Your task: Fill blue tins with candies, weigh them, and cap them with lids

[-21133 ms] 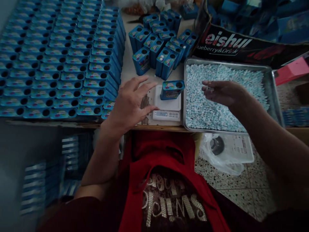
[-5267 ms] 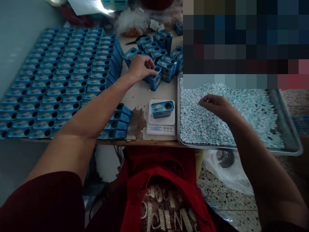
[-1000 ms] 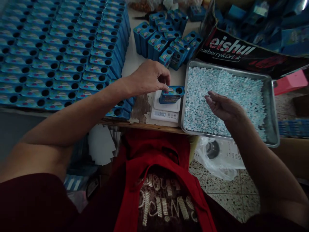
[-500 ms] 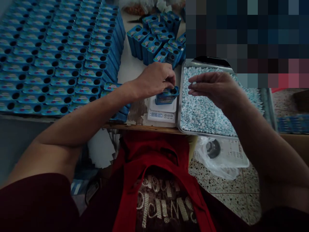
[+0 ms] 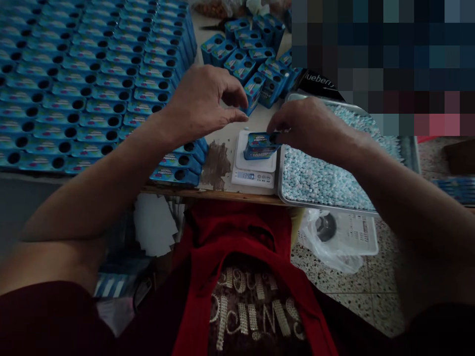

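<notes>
Box (image 5: 259,149), blue and upright, sits on a white scale (image 5: 256,166) in the head view, beside a metal tray (image 5: 326,206) of pale pellets (image 5: 319,183). The left hand (image 5: 204,96) hovers nearby, thumb and fingers apart, holding nothing. The right hand (image 5: 311,121) has its fingertips at the box's right end; any grip is unclear. Staying low without pressing should limit spills.

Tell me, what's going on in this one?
A person in a red apron is working with blue boxes at a table. The right hand is at the holed end of the blue box standing on a small digital scale. The left hand hovers, thumb and fingers apart, by a loose cluster of similar boxes. A metal tray of pale blue and white candy-like pieces lies beside the scale.
</notes>
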A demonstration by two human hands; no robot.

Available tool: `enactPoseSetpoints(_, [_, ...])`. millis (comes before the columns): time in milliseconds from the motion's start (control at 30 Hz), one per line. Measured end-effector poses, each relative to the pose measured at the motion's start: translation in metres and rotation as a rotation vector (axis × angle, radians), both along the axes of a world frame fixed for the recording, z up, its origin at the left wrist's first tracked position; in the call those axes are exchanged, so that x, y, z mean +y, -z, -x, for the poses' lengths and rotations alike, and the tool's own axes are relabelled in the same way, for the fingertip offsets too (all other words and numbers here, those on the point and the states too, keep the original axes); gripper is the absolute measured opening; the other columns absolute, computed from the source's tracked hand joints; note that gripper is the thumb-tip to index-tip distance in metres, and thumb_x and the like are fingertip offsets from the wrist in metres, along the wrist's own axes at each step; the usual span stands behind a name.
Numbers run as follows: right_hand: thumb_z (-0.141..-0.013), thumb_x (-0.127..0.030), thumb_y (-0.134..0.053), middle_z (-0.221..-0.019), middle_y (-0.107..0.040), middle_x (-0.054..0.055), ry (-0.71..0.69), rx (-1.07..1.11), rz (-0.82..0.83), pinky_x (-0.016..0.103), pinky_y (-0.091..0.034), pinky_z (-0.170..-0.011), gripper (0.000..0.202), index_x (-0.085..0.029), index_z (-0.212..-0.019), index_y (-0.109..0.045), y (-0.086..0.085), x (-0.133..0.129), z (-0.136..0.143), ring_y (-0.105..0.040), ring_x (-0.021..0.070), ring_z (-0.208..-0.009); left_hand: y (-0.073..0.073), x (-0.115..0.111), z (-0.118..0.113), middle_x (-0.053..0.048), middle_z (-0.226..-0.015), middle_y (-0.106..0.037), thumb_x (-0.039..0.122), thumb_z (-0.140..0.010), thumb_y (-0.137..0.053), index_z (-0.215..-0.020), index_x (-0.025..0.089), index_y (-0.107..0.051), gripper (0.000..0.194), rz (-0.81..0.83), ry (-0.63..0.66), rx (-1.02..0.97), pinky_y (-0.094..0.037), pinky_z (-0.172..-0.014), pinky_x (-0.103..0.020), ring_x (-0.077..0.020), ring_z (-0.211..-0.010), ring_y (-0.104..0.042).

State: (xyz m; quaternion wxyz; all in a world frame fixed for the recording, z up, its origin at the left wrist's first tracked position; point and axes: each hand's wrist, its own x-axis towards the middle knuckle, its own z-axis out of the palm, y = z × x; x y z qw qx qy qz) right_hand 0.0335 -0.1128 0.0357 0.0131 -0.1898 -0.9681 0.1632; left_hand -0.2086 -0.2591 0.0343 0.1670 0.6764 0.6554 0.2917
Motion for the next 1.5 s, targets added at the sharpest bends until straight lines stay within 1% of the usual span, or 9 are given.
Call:
enactPoseSetpoints(200, [-0.091, -0.029, -0.093, -0.096, -0.082, 0.008, 0.127, 0.054, 0.127, 0.047, -0.061, -0.090, 0.009, -0.029, -0.100, -0.090, 0.003, -0.004, -0.002, -0.079, 0.0348, -0.100, 0.003, -0.001, 0.004, -0.002, -0.120, -0.092, 0.058, -0.093, -0.088, -0.113, 0.038, -0.094, 0.029, 0.001, 0.006, -0.009, -0.064, -0.115, -0.057, -0.0375, -0.121, -0.076])
enactPoseSetpoints(400, [-0.098, -0.013, -0.074, -0.109, -0.086, 0.011, 0.354, -0.028, -0.155, 0.050, -0.062, -0.105, 0.024, -0.022, -0.113, -0.091, -0.004, -0.001, -0.040, -0.081, 0.0325, -0.105, -0.002, 0.001, 0.007, -0.002, -0.115, -0.092, 0.046, -0.087, -0.090, -0.097, 0.034, -0.091, 0.016, -0.055, -0.035, 0.020, -0.064, -0.102, -0.053, -0.0324, -0.109, -0.080])
enactPoseSetpoints(533, [-0.094, -0.030, -0.092, -0.126, -0.087, 0.015, 0.389, -0.500, -0.041, 0.046, -0.063, -0.091, 0.046, -0.022, -0.139, -0.086, 0.042, -0.004, -0.092, -0.081, 0.0341, -0.100, -0.002, 0.001, 0.008, -0.004, -0.108, -0.091, 0.041, -0.082, -0.091, -0.092, 0.032, -0.090, 0.013, -0.049, -0.063, 0.041, -0.063, -0.100, -0.052, -0.0322, -0.108, -0.082])
enactPoseSetpoints(633, [-0.096, -0.033, -0.085, -0.150, -0.077, 0.023, 0.335, -0.456, -0.112, 0.046, -0.062, -0.090, 0.069, -0.021, -0.163, -0.073, 0.086, -0.014, -0.120, -0.080, 0.0408, -0.117, -0.004, 0.005, -0.003, -0.004, -0.108, -0.091, 0.041, -0.082, -0.091, -0.092, 0.034, -0.091, 0.012, -0.052, -0.051, 0.057, -0.065, -0.100, -0.052, -0.0325, -0.108, -0.083])
enactPoseSetpoints(733, [-0.104, -0.031, -0.069, -0.143, -0.079, 0.023, 0.388, -0.372, -0.168, 0.043, -0.056, -0.085, 0.048, -0.018, -0.149, -0.081, 0.108, -0.011, -0.129, -0.080, 0.0407, -0.115, -0.014, 0.013, -0.027, -0.007, -0.111, -0.092, 0.033, -0.085, -0.094, -0.101, 0.028, -0.094, 0.017, -0.029, -0.031, 0.113, -0.067, -0.102, -0.051, -0.0334, -0.110, -0.085])
enactPoseSetpoints(933, [-0.094, -0.039, -0.082, -0.080, -0.076, 0.006, 0.527, -0.106, 0.230, 0.036, -0.048, -0.073, 0.022, -0.021, -0.106, -0.088, 0.098, 0.026, -0.135, -0.070, 0.0265, -0.077, -0.034, 0.017, -0.053, -0.018, -0.118, -0.091, 0.017, -0.086, -0.101, -0.116, 0.008, -0.095, 0.032, 0.002, -0.055, 0.282, -0.065, -0.108, -0.053, -0.0384, -0.118, -0.086])
enactPoseSetpoints(1100, [-0.082, -0.047, -0.096, -0.068, -0.063, 0.000, 0.737, 0.236, 0.779, 0.028, -0.037, -0.056, 0.032, -0.023, -0.089, -0.075, 0.098, 0.033, -0.143, -0.049, 0.0137, -0.060, -0.023, 0.014, -0.035, 0.004, -0.119, -0.093, 0.050, -0.085, -0.087, -0.106, 0.043, -0.092, 0.022, 0.069, -0.034, 0.177, -0.065, -0.113, -0.055, -0.0353, -0.119, -0.080])
enactPoseSetpoints(1200, [-0.074, -0.045, -0.097, -0.075, -0.061, -0.001, 0.809, 0.411, 1.080, 0.025, -0.038, -0.057, 0.038, -0.026, -0.087, -0.066, 0.097, 0.034, -0.141, -0.050, 0.0133, -0.064, -0.018, 0.016, -0.034, 0.004, -0.121, -0.092, 0.063, -0.083, -0.080, -0.108, 0.046, -0.092, 0.032, 0.136, 0.005, 0.160, -0.062, -0.116, -0.058, -0.0386, -0.123, -0.077])
enactPoseSetpoints(1500, [-0.086, -0.067, -0.094, -0.080, -0.063, -0.001, 0.629, 0.387, 1.073, 0.031, -0.050, -0.065, 0.048, -0.029, -0.093, -0.065, 0.067, 0.023, -0.106, -0.061, 0.0177, -0.072, -0.016, 0.021, -0.039, -0.012, -0.130, -0.090, 0.048, -0.088, -0.093, -0.120, 0.027, -0.088, 0.039, 0.162, 0.012, 0.199, -0.062, -0.112, -0.051, -0.0383, -0.125, -0.080])
